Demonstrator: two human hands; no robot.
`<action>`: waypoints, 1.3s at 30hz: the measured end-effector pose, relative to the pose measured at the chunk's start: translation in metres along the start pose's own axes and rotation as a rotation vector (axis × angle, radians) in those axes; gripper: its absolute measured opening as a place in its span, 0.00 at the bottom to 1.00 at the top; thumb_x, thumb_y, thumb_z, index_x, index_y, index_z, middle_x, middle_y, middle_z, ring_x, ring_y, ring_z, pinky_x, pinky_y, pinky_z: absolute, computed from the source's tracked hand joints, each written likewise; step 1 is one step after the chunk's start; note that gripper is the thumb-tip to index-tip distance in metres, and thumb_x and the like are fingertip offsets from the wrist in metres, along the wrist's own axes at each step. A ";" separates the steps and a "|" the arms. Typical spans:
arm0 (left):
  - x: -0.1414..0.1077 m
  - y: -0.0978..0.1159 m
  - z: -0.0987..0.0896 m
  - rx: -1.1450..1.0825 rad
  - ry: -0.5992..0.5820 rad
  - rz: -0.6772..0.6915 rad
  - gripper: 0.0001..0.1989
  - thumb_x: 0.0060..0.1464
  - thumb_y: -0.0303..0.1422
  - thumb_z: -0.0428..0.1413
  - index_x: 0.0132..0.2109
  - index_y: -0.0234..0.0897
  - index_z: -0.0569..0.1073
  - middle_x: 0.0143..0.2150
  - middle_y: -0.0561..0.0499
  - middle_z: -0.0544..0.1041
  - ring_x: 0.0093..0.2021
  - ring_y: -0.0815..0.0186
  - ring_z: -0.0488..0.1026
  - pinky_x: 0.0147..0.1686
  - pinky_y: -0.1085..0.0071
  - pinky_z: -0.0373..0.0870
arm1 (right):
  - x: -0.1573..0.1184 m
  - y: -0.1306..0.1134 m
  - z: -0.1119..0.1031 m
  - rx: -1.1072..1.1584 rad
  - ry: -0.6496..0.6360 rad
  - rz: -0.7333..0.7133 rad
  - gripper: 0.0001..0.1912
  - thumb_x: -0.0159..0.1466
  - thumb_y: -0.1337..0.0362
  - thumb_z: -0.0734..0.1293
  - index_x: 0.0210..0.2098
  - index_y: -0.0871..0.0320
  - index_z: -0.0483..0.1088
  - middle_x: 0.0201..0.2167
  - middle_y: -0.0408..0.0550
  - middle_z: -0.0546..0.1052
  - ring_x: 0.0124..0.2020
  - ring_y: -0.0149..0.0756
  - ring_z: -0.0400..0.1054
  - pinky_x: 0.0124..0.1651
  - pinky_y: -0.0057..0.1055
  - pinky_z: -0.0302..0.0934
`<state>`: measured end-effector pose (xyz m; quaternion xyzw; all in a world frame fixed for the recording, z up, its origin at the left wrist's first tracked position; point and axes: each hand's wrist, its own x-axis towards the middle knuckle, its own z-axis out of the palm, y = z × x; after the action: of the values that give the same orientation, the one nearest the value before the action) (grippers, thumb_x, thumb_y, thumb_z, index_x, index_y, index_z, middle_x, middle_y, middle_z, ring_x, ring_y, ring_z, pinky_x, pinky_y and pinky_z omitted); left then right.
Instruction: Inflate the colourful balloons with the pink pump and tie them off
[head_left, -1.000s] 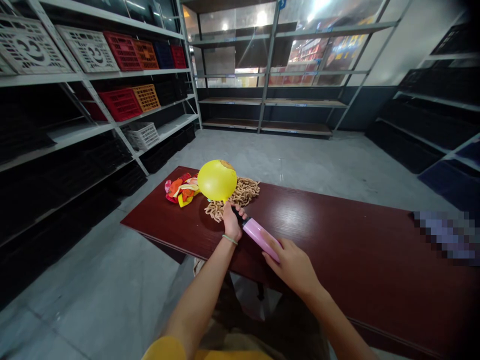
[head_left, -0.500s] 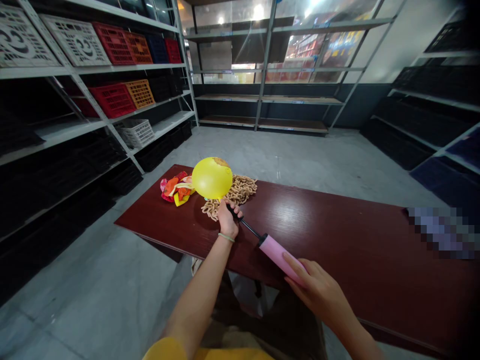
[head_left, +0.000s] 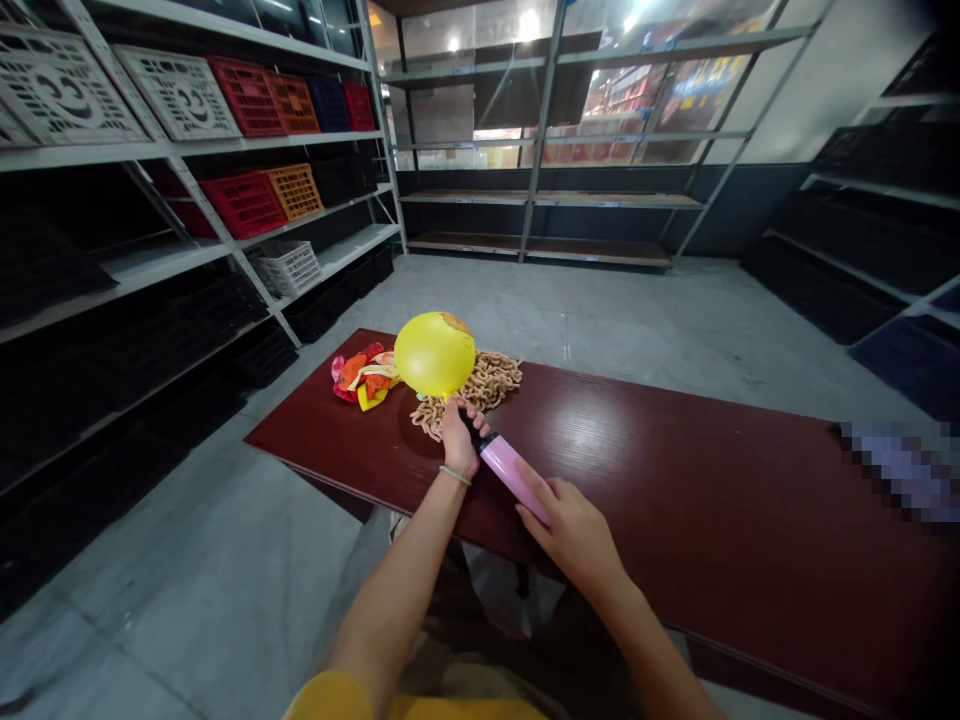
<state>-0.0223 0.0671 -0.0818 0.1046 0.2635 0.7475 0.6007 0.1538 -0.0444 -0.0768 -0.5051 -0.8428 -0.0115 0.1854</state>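
My left hand (head_left: 460, 436) is closed around the black end of a hand pump, with the neck of an inflated yellow balloon (head_left: 435, 355) at its fingers. The balloon stands above that hand and has a brownish printed patch near its top. My right hand (head_left: 574, 525) grips the pump's pink barrel (head_left: 517, 477), which is pushed up close to my left hand, so the rod is hidden. Behind the balloon lies a heap of tan, rope-like pieces (head_left: 495, 377). Several limp balloons (head_left: 364, 374) in red, orange, pink and yellow lie to its left.
The dark red table (head_left: 660, 470) stretches away to the right, where a blurred purple item (head_left: 900, 465) lies. Metal shelves with red crates (head_left: 244, 203) and white crates (head_left: 285, 267) stand on the left. More shelving (head_left: 600, 200) runs along the back wall.
My right hand has pushed the pink barrel up and left toward my left hand, and the exposed rod has slid out of sight. The camera view has shifted slightly.
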 end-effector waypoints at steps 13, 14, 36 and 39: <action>-0.001 0.005 0.003 -0.024 0.023 0.023 0.12 0.61 0.40 0.53 0.34 0.40 0.60 0.24 0.58 0.57 0.17 0.74 0.56 0.15 0.78 0.51 | -0.065 0.039 -0.028 0.023 -0.009 -0.071 0.29 0.68 0.59 0.62 0.68 0.51 0.54 0.41 0.51 0.75 0.39 0.40 0.70 0.40 0.34 0.65; -0.001 0.006 0.003 -0.036 0.015 0.023 0.12 0.61 0.40 0.52 0.34 0.40 0.60 0.24 0.58 0.57 0.18 0.74 0.56 0.15 0.78 0.51 | -0.062 0.037 -0.028 0.009 0.001 -0.069 0.29 0.68 0.59 0.62 0.68 0.51 0.54 0.40 0.51 0.75 0.39 0.40 0.70 0.41 0.35 0.65; 0.001 0.000 0.003 0.000 0.036 -0.024 0.11 0.63 0.39 0.48 0.34 0.40 0.60 0.24 0.58 0.57 0.17 0.74 0.56 0.14 0.78 0.51 | -0.064 0.031 -0.027 0.054 -0.032 -0.045 0.32 0.69 0.58 0.61 0.69 0.50 0.49 0.41 0.50 0.74 0.39 0.39 0.69 0.41 0.35 0.64; 0.002 0.000 0.002 -0.009 0.057 -0.021 0.11 0.63 0.39 0.48 0.34 0.39 0.60 0.24 0.58 0.57 0.17 0.74 0.56 0.14 0.78 0.51 | -0.067 0.029 -0.030 0.025 -0.009 -0.028 0.31 0.68 0.57 0.62 0.69 0.49 0.52 0.40 0.49 0.74 0.38 0.39 0.69 0.40 0.34 0.64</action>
<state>-0.0214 0.0692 -0.0806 0.0776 0.2780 0.7450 0.6013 0.2163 -0.0930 -0.0755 -0.4909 -0.8507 -0.0014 0.1878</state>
